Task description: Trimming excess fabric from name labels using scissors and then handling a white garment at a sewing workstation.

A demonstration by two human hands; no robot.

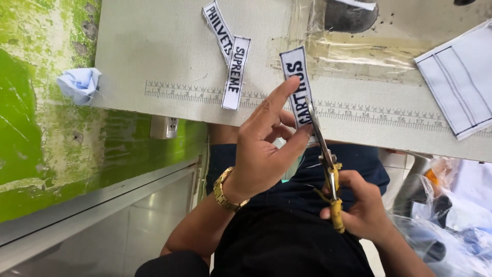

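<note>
Cloth, a crumpled pale blue scrap, lies at the far left on the worn green surface, just off the left edge of the bench. A printed ruler strip runs along the bench's near edge. Two loose woven labels, white with black lettering, overlap on the bench above that strip; the lower one hangs roughly upright with its bottom end close to the edge. Open bench surface lies between them and the left edge.

Next comes the left hand, a gold watch on its wrist, pinching the black-and-white label between thumb and fingers. The label's long axis runs nearly upright, tilted slightly, its top end over the bench and its lower end past the near edge. The scissors lie along the label's right side, blades pointing up toward the bench, and the right hand is clenched around their yellow handles over the person's dark lap. A white stitched fabric piece rests at the bench's right end, and clear plastic bags whose contents I cannot make out sit lower right.
</note>
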